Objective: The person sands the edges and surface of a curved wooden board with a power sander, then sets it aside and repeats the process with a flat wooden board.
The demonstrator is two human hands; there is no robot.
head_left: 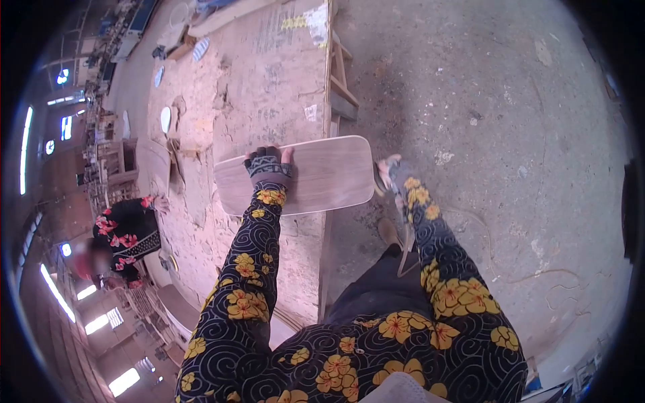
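Observation:
A flat wooden board [322,171] with rounded corners lies on the worktable, its right end sticking out past the table edge. My left hand [270,164], in a fingerless patterned glove, presses down on the board left of its middle with the fingers spread. At the overhanging end, my right hand [390,168] is wrapped round a small hose-fed hand tool [379,183]. A thin, disc-like part of this tool is at the board's end; blur hides whether it touches. A pale hose [406,252] hangs below the right hand.
The worn worktable [269,94] stands on wooden trestle legs [340,84]. Hose [544,273] trails over the concrete floor [470,134] at the right. Across the table another person [127,232] in a flowered top reaches onto it. Small pale pieces [166,119] lie on its far side.

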